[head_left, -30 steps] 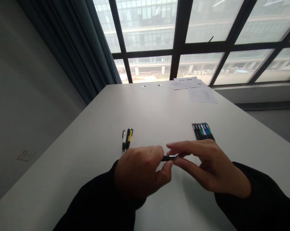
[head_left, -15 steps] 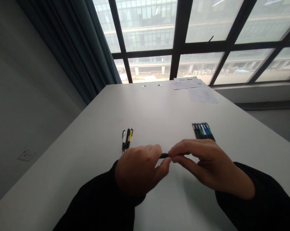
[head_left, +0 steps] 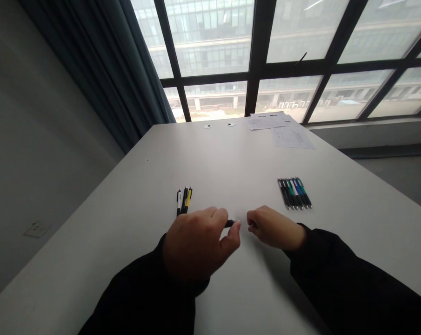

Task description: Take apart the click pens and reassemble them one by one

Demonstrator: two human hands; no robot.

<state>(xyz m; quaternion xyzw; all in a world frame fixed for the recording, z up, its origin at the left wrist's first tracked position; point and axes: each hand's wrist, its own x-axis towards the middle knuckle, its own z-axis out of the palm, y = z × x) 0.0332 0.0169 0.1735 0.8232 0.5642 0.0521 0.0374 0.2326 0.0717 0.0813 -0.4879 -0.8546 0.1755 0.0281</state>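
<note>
My left hand is closed around a pen above the table. Only a short dark end with a pale tip sticks out between thumb and fingers, pointing right. Just to the right of that tip, and apart from it, my right hand is closed with the fingers curled in. Whatever it may hold is hidden. Beyond my left hand lie a white-and-black pen, a black pen and a yellow-and-black pen, their near ends partly covered by the hand.
On the right of the white table, several black, green, white and blue pens lie side by side in a row. Printed papers rest at the far edge, by the window. A dark curtain hangs at the left.
My right hand has let go of the pen's end, drawn slightly right and curled its fingers. My left hand keeps the pen, shifted slightly left. The full right-hand row of pens now shows.
</note>
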